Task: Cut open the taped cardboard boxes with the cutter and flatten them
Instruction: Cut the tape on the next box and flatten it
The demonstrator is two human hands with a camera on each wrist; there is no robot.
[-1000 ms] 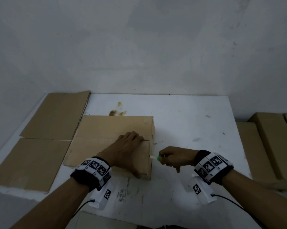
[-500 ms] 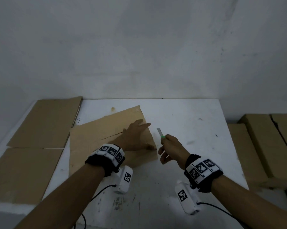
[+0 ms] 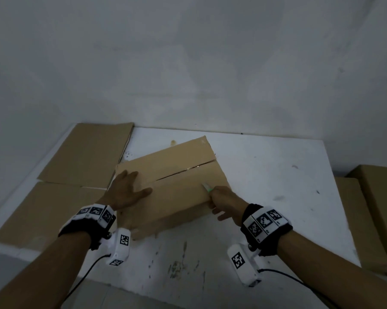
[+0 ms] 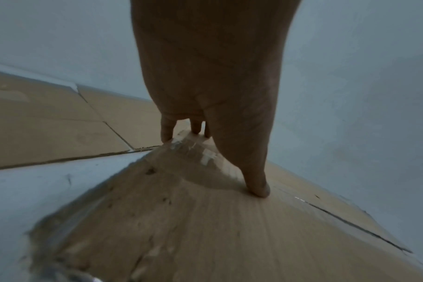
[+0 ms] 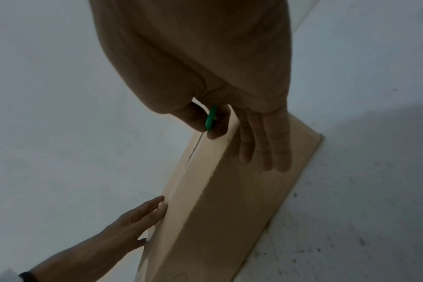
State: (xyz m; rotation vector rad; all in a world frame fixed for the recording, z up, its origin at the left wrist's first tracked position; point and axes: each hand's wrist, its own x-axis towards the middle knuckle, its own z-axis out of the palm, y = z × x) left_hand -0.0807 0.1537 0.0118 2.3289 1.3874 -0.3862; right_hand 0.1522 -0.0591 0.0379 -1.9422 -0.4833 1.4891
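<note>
Right hand [image 3: 223,201]: thumb and forefinger pinch a green cutter [image 5: 211,118], its pale blade [image 3: 204,186] angled up over the box top; the remaining fingers [image 5: 266,145] lie straight against the near side face of the cardboard box [image 3: 177,186]. Left hand [image 3: 125,190]: fingers straight and spread, palm flat on the box's left end, thumb [image 4: 254,179] pressing on the top panel, holding nothing. Cardboard box: brown, sits askew near the middle of the counter [image 3: 277,175], turned so that its far right corner points toward the counter's back edge; a dark slit [image 3: 186,171] runs lengthwise along the top between the two flaps, with a glint of clear tape partway along; scuffed tape remnants [image 4: 193,150] show under the left hand. Flattened cardboard sheets [image 3: 85,155]: two brown panels lying flat along the counter's left edge, one toward the back left corner and one toward the front left corner, edges nearly touching. Further boxes [image 3: 375,210]: brown, stacked off the counter's right edge. Counter surface: white, scratched and stained toward the front edge.
</note>
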